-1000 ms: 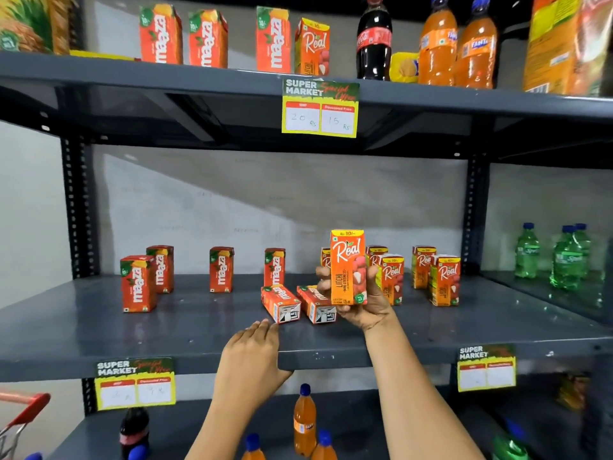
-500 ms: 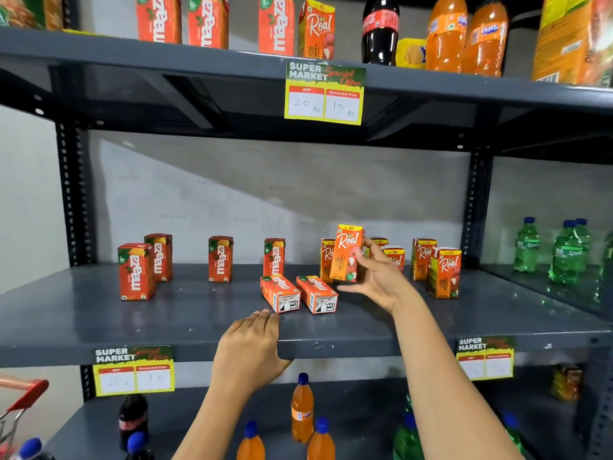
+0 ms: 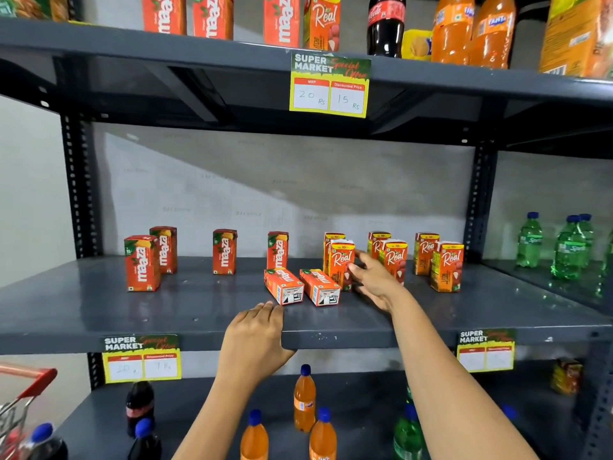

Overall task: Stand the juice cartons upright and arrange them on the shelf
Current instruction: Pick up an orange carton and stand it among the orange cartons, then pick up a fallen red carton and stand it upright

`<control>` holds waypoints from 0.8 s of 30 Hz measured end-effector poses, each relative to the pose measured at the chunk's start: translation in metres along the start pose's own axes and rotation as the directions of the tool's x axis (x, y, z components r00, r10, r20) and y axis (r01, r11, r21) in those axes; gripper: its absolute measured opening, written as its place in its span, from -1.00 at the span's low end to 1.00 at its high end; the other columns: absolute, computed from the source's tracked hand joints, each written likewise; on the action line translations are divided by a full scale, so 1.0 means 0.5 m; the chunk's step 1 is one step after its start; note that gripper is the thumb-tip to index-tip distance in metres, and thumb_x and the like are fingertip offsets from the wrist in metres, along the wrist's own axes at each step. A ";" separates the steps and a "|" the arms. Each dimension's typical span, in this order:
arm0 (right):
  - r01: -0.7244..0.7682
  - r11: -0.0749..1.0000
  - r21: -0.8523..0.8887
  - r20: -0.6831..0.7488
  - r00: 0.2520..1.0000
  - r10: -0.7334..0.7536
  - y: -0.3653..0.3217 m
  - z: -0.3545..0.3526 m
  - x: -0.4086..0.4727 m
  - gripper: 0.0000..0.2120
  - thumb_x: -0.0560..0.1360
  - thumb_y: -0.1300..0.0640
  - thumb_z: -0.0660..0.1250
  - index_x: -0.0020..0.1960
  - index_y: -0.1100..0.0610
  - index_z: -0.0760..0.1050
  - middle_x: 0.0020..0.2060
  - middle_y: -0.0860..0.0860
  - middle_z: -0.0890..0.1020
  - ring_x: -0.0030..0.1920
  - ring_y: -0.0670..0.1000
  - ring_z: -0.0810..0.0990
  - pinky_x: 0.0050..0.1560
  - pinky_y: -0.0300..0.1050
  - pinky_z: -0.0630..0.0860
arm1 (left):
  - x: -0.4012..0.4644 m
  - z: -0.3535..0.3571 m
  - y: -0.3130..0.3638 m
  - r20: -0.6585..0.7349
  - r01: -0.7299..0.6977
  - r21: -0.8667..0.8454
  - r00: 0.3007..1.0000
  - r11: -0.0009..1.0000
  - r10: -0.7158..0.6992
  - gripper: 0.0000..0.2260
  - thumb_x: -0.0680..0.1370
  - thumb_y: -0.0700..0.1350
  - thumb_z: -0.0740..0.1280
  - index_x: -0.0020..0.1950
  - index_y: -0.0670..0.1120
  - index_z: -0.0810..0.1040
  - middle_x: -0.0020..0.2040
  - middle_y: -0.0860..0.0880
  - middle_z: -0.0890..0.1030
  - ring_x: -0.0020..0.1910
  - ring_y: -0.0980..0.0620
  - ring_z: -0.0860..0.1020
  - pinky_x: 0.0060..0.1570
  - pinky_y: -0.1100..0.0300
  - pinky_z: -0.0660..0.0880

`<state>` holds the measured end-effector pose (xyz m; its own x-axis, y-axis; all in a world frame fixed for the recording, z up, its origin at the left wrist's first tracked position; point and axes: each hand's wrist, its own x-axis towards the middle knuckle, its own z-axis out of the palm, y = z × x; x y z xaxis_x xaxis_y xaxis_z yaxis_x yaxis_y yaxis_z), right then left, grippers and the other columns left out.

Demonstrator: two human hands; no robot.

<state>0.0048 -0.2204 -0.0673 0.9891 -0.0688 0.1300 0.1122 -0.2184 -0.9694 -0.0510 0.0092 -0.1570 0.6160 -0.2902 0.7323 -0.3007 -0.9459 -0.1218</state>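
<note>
On the middle grey shelf (image 3: pixel 166 310), two red Maaza cartons (image 3: pixel 283 286) (image 3: pixel 320 288) lie on their sides near the front. Several more Maaza cartons stand upright to the left, such as one at the far left (image 3: pixel 142 263). Orange Real cartons stand to the right in pairs (image 3: pixel 447 265). My right hand (image 3: pixel 374 282) has its thumb and fingertips on the right edge of an upright Real carton (image 3: pixel 339 263) standing on the shelf. My left hand (image 3: pixel 255 336) rests flat on the shelf's front edge, holding nothing.
The top shelf (image 3: pixel 99 38) carries cartons and soda bottles, with a price tag (image 3: pixel 330 86) hanging from its edge. Green bottles (image 3: pixel 569 247) stand on the right-hand shelf. Orange and dark bottles (image 3: pixel 304 398) fill the bottom shelf. A red trolley handle (image 3: pixel 33 380) shows at the lower left.
My right hand has carried the Real carton from the air down onto the shelf, where it now stands in front of another Real carton. My left hand has stayed on the shelf edge.
</note>
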 end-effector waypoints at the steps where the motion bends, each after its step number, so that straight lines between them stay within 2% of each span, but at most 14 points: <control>1: 0.010 0.998 -0.060 -0.018 1.000 -0.012 -0.002 0.001 -0.006 -0.51 0.61 0.18 0.18 0.51 0.03 0.18 0.44 0.08 0.39 0.40 0.13 0.40 0.36 0.11 0.37 | -0.001 0.000 0.000 -0.006 -0.002 -0.001 1.000 1.000 0.002 -0.43 0.11 0.17 0.57 -0.04 -0.19 0.68 -0.10 -0.15 0.71 -0.16 -0.11 0.69 -0.14 0.00 0.59; 3: 0.013 0.978 -0.207 -0.119 0.992 -0.039 -0.002 -0.005 -0.024 -0.52 0.59 0.08 0.24 0.47 0.08 0.24 0.37 0.08 0.44 0.30 0.14 0.50 0.24 0.07 0.51 | -0.001 0.001 -0.001 -0.020 -0.007 -0.008 1.000 1.000 0.007 -0.44 0.11 0.16 0.57 -0.06 -0.19 0.69 -0.11 -0.15 0.71 -0.16 -0.11 0.69 -0.15 0.01 0.59; 5: 0.003 0.938 -0.347 -0.242 0.966 -0.093 -0.001 -0.001 -0.043 -0.63 0.57 -0.04 0.24 0.25 0.17 0.46 0.10 0.14 0.60 0.00 0.12 0.63 0.12 0.09 0.59 | 0.000 0.003 -0.001 -0.024 -0.012 -0.015 1.000 1.000 0.012 -0.45 0.10 0.15 0.57 -0.07 -0.18 0.69 -0.12 -0.14 0.71 -0.17 -0.10 0.69 -0.16 0.02 0.60; 6: -0.015 0.920 -0.392 -0.247 0.965 -0.089 -0.005 0.009 -0.054 -0.62 0.55 -0.12 0.22 0.11 0.19 0.51 -0.07 0.13 0.63 -0.14 0.09 0.64 0.07 0.11 0.62 | 0.001 0.004 -0.002 -0.026 -0.013 -0.018 1.000 1.000 0.012 -0.45 0.10 0.15 0.57 -0.07 -0.18 0.69 -0.12 -0.14 0.71 -0.18 -0.10 0.69 -0.16 0.02 0.60; 7: -0.056 0.907 -0.418 -0.224 0.974 -0.043 -0.014 0.027 -0.068 -0.57 0.53 -0.20 0.20 0.05 0.18 0.51 -0.16 0.13 0.63 -0.20 0.07 0.63 0.01 0.07 0.64 | 0.001 0.004 -0.002 -0.026 -0.011 -0.021 1.000 1.000 0.010 -0.45 0.10 0.16 0.57 -0.07 -0.18 0.69 -0.12 -0.14 0.71 -0.17 -0.10 0.69 -0.16 0.02 0.60; 9: -0.143 0.838 -0.526 -0.186 0.981 0.050 -0.029 0.070 -0.080 -0.47 0.48 -0.29 0.19 0.14 0.15 0.45 -0.06 0.13 0.63 -0.16 0.05 0.64 -0.05 -0.02 0.66 | 0.001 0.004 -0.002 -0.021 -0.009 -0.023 1.000 1.000 0.008 -0.45 0.10 0.15 0.57 -0.07 -0.19 0.69 -0.11 -0.15 0.71 -0.17 -0.11 0.69 -0.16 0.02 0.60; 11: -0.171 0.711 -0.682 -0.190 0.980 0.054 -0.040 0.106 -0.073 -0.39 0.44 -0.30 0.22 0.24 0.17 0.43 0.13 0.12 0.60 -0.03 0.08 0.63 0.03 0.00 0.63 | 0.001 0.005 -0.002 -0.015 -0.011 -0.023 1.000 1.000 0.011 -0.45 0.12 0.16 0.56 -0.07 -0.19 0.69 -0.12 -0.14 0.71 -0.16 -0.11 0.69 -0.16 0.02 0.60; 12: -0.179 0.681 -0.710 -0.194 0.979 0.055 -0.047 0.120 -0.071 -0.40 0.44 -0.28 0.25 0.27 0.16 0.43 0.16 0.11 0.58 -0.06 0.07 0.61 0.07 0.01 0.62 | 0.002 0.004 -0.002 -0.012 -0.013 -0.022 1.000 1.000 0.013 -0.45 0.13 0.17 0.55 -0.07 -0.19 0.69 -0.12 -0.14 0.71 -0.16 -0.10 0.69 -0.15 0.03 0.59; 14: -0.193 0.717 -0.669 -0.184 0.979 0.091 -0.064 0.136 -0.067 -0.46 0.45 -0.18 0.33 0.27 0.17 0.43 0.15 0.11 0.59 -0.25 0.01 0.56 0.05 -0.02 0.64 | 0.003 0.005 -0.002 -0.010 -0.019 -0.027 1.000 0.999 0.019 -0.47 0.15 0.19 0.52 -0.08 -0.18 0.69 -0.12 -0.13 0.71 -0.16 -0.09 0.69 -0.15 0.05 0.59; 15: -0.195 0.748 -0.635 -0.169 0.979 0.111 -0.070 0.140 -0.062 -0.47 0.44 -0.13 0.37 0.27 0.18 0.42 0.15 0.12 0.59 -0.27 0.01 0.54 0.03 -0.04 0.65 | 0.003 0.005 -0.002 -0.011 -0.022 -0.028 1.000 0.999 0.022 -0.48 0.16 0.19 0.52 -0.08 -0.18 0.69 -0.12 -0.13 0.71 -0.16 -0.09 0.69 -0.15 0.06 0.59; 19: -0.182 0.793 -0.582 -0.043 0.980 0.194 -0.084 0.152 -0.053 -0.50 0.42 0.00 0.43 0.27 0.21 0.44 0.06 0.13 0.58 0.02 0.05 0.61 0.14 -0.04 0.60 | 0.002 0.001 -0.002 -0.016 -0.030 -0.033 0.999 0.999 0.029 -0.50 0.19 0.18 0.51 -0.08 -0.17 0.68 -0.13 -0.12 0.71 -0.17 -0.08 0.69 -0.15 0.07 0.59; 22: -0.172 0.788 -0.592 -0.033 0.981 0.190 -0.076 0.158 -0.051 -0.55 0.41 0.02 0.43 0.22 0.20 0.47 0.08 0.13 0.58 -0.03 0.03 0.61 0.14 -0.08 0.60 | 0.002 -0.001 -0.002 -0.017 -0.029 -0.029 0.999 0.999 0.029 -0.52 0.20 0.18 0.50 -0.08 -0.17 0.68 -0.13 -0.12 0.71 -0.17 -0.08 0.68 -0.15 0.08 0.58; 24: -0.177 0.838 -0.516 -0.065 0.984 0.168 -0.067 0.154 -0.048 -0.57 0.39 0.06 0.45 0.18 0.21 0.48 0.10 0.12 0.60 -0.04 0.03 0.62 0.07 -0.11 0.63 | 0.002 0.000 -0.003 -0.008 -0.026 -0.029 1.000 0.999 0.025 -0.53 0.20 0.17 0.49 -0.09 -0.17 0.68 -0.13 -0.12 0.71 -0.16 -0.08 0.68 -0.15 0.08 0.58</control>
<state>-0.0154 -0.1364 -0.0541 0.9856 -0.1680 -0.0209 -0.1302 -0.6734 -0.7277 -0.0502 0.0101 -0.1561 0.6024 -0.3129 0.7343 -0.3373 -0.9336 -0.1212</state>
